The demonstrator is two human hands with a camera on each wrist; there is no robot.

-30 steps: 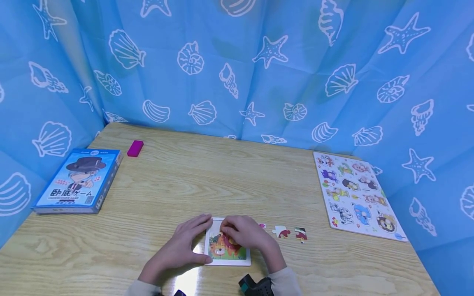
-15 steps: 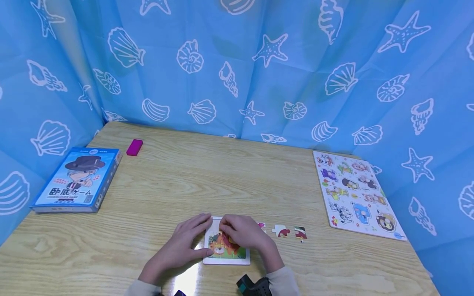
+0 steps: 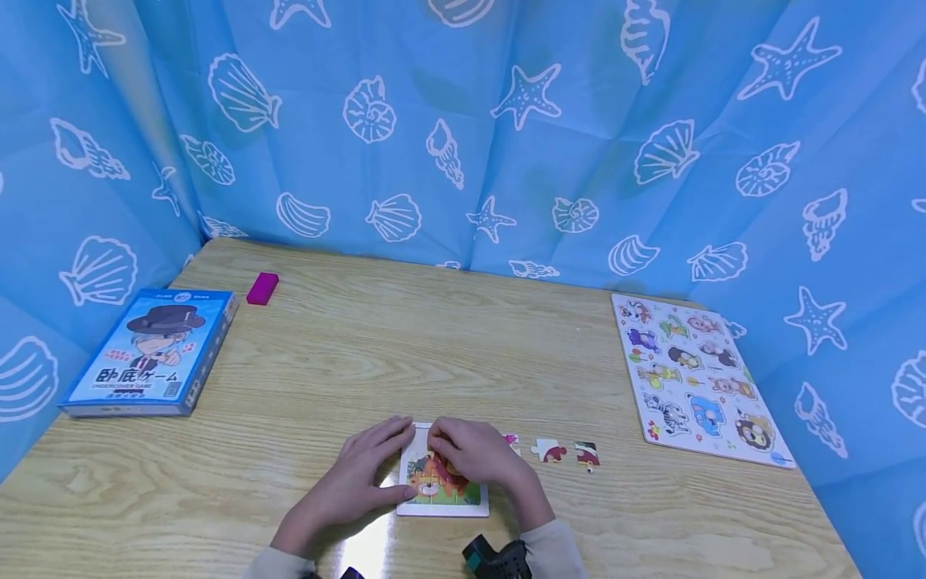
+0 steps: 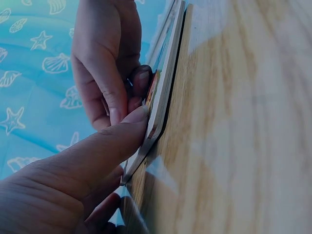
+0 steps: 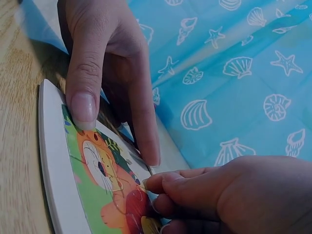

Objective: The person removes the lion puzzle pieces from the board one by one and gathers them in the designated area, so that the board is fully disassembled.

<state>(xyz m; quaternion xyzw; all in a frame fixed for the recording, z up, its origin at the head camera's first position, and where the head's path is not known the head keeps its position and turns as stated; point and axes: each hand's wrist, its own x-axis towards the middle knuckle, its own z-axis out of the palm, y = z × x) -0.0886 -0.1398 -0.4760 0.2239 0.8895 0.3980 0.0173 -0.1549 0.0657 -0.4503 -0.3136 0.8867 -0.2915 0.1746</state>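
From my remote station I see a wood-grain worktop [image 3: 347, 346]. A blue game box [image 3: 155, 346] lies on its left side, with a magenta block [image 3: 263, 289] toward the far left corner. Near the middle I see a white-rimmed puzzle tray [image 3: 443, 511]; loose puzzle pieces [image 3: 551, 452] lie in a row just right of it. An animal board [image 3: 723, 449] lies well to the right.

Passage: across the table [image 3: 434, 346] between box [image 3: 148, 350] and board [image 3: 702, 386]
Right of the tray [image 3: 444, 511]: loose pieces [image 3: 553, 454] in the way
Far edge: curtain [image 3: 434, 193] blocks
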